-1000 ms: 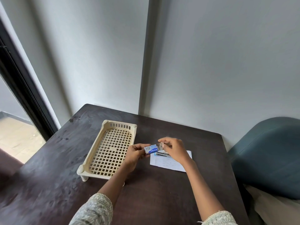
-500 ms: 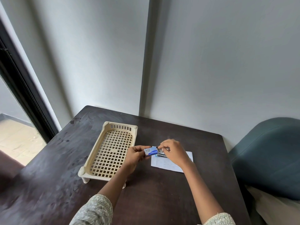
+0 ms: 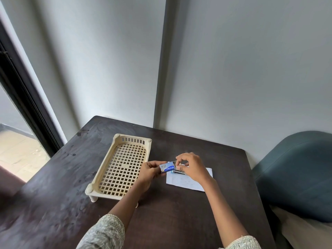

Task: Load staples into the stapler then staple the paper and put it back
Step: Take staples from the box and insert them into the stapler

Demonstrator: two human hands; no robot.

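Blue staple box held above stapler on white paper.

One staple box; one stapler; one paper sheet; one lattice tray; two hands: left, right.

Only the two arms are in shot. Both forearms are bare from just below the elbow down to the left hand and the right hand. No watch, rings or bracelets that I can spot. The left sleeve is a pale grey-green fabric with a faint mottled print and a band of lacy cream trim around the cuff. The right sleeve looks like the same fabric and trim, though only its edge shows.
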